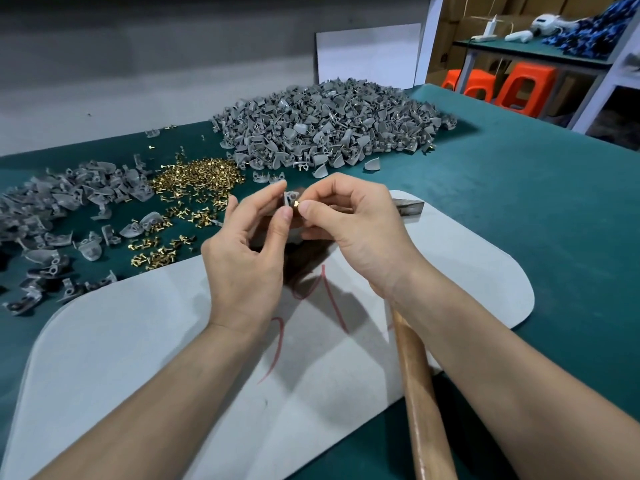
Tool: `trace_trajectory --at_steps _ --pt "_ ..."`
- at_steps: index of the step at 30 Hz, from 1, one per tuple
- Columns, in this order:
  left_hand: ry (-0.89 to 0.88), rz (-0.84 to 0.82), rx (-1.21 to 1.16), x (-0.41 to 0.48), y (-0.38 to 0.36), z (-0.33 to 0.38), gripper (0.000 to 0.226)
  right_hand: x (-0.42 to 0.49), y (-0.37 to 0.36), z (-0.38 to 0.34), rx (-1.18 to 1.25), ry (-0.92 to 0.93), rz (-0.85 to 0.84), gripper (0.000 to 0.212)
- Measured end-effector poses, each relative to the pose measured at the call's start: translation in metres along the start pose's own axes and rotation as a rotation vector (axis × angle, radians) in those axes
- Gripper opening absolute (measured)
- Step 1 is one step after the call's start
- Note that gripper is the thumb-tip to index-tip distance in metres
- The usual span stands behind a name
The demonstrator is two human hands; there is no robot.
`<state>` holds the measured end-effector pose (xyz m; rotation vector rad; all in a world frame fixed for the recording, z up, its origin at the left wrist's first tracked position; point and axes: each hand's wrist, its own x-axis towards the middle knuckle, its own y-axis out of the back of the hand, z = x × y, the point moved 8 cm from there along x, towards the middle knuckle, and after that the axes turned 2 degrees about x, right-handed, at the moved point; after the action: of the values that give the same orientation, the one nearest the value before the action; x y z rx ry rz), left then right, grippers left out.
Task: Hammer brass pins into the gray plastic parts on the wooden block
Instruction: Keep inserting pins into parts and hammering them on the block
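Note:
My left hand point(249, 251) pinches a small gray plastic part point(289, 197) between thumb and forefinger above the middle of the table. My right hand point(349, 225) pinches a brass pin point(296, 204) against that part. A hammer lies under my right hand and forearm, its metal head point(410, 206) sticking out to the right and its wooden handle point(420, 393) running toward me. The wooden block point(304, 252) is mostly hidden behind both hands. Loose brass pins point(197, 176) lie in a heap to the left.
A gray mat point(138, 341) with red marks covers the green table point(540, 202) near me. A large pile of gray parts point(329, 124) sits at the back, a smaller spread point(62, 206) at the left. Orange stools point(519, 88) and a shelf stand far right.

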<state>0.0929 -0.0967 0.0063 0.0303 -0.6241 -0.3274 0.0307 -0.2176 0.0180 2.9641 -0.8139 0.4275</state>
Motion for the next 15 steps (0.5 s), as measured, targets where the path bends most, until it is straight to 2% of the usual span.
trace_trajectory --at_steps 8,15 --pt "-0.002 -0.007 -0.036 0.0006 0.0009 -0.0004 0.027 0.0 -0.0007 -0.0075 0.092 0.031 -0.017 0.02" --pt "-0.014 -0.042 0.008 0.0002 -0.0038 0.0002 0.038 0.0006 0.0007 -0.0066 0.169 0.008 -0.011 0.02"
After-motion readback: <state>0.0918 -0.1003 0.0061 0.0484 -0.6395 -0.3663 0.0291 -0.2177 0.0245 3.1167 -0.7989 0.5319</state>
